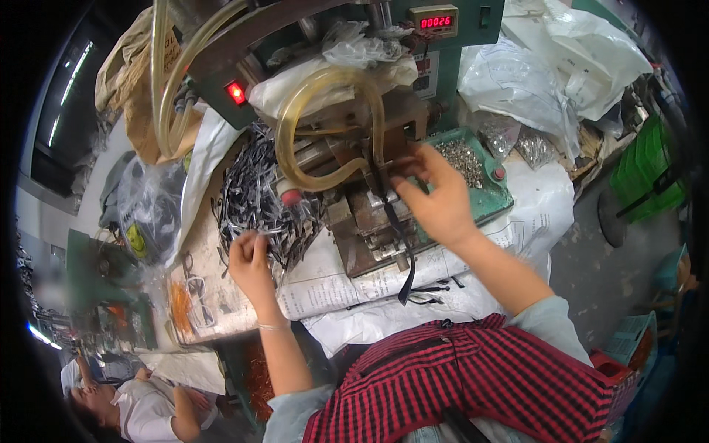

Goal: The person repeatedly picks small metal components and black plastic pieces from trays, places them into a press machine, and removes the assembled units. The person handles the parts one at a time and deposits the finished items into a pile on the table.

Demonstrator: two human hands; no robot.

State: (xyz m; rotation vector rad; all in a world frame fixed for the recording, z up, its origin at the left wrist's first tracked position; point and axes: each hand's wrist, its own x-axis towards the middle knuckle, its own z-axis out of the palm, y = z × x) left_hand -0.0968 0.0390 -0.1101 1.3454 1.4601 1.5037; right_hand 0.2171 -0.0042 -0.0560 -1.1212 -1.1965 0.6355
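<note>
My right hand (442,201) reaches into the metal fixture (362,229) of a green bench machine. Its thumb and forefinger close at the upper part of a black eyeglass temple (399,235), whose curved end hangs over the fixture's front edge. My left hand (251,267) is at the near edge of a heap of dark, glossy thin strips (258,199). Its thumb and forefinger are pinched together there; whatever they hold is too small to make out. A bent, yellowish clear hose (286,140) loops in front of the machine head.
A green tray (493,193) with small metal parts lies right of the fixture. Clear plastic bags (517,88) stand behind it. White glasses frames (199,301) lie at left. Several black temples (432,294) rest on the printed sheet. A person (148,402) sits at lower left.
</note>
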